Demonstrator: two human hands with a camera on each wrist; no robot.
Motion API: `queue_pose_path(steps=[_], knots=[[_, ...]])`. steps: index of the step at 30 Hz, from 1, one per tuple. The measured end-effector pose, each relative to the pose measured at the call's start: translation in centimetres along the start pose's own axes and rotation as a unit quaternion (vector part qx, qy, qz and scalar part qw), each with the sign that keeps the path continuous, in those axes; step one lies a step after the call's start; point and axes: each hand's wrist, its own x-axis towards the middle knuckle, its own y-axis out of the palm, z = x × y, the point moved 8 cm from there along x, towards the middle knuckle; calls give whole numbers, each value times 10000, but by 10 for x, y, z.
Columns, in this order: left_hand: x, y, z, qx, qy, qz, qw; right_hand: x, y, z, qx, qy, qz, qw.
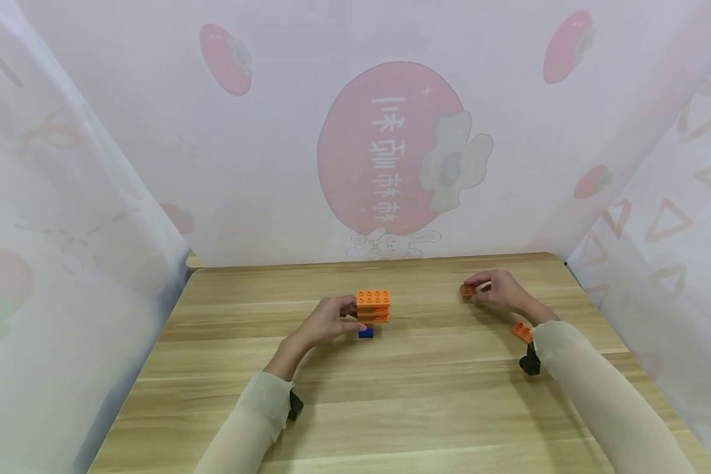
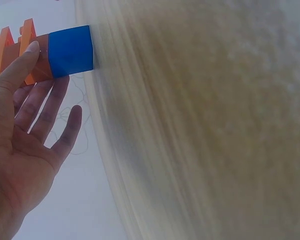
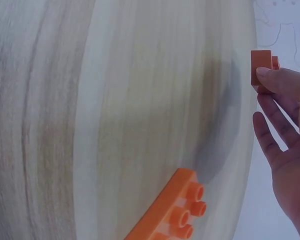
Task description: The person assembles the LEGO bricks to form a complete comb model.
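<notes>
A stack of toy building bricks [image 1: 373,299] stands upright near the middle of the table, with orange and brown layers above a blue brick [image 2: 71,51] at its base. My left hand [image 1: 327,320] pinches the stack from its left side, thumb across a brown layer just above the blue. Farther right, my right hand [image 1: 499,291] holds a small brown brick [image 3: 261,67] between thumb and fingers. An orange brick [image 1: 522,332] with studs lies on the table close to the right wrist; in the right wrist view the orange brick [image 3: 165,212] is partly cut off.
The wooden table [image 1: 426,395] runs back to a pale printed curtain [image 1: 272,164], and similar cloth hangs along both sides. Black wrist cameras sit under the left cuff [image 1: 295,405] and the right cuff [image 1: 530,361].
</notes>
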Motion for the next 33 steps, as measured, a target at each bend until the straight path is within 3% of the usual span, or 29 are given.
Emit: queue_pose_path(steps=[7,33], knots=[[1,0,0,20,-31,20,10000,1,0,16,140,-186,-7,9997],[0,0,-1,-73,74,8,9999,11,5,80,-124,-1064,-209,9940]])
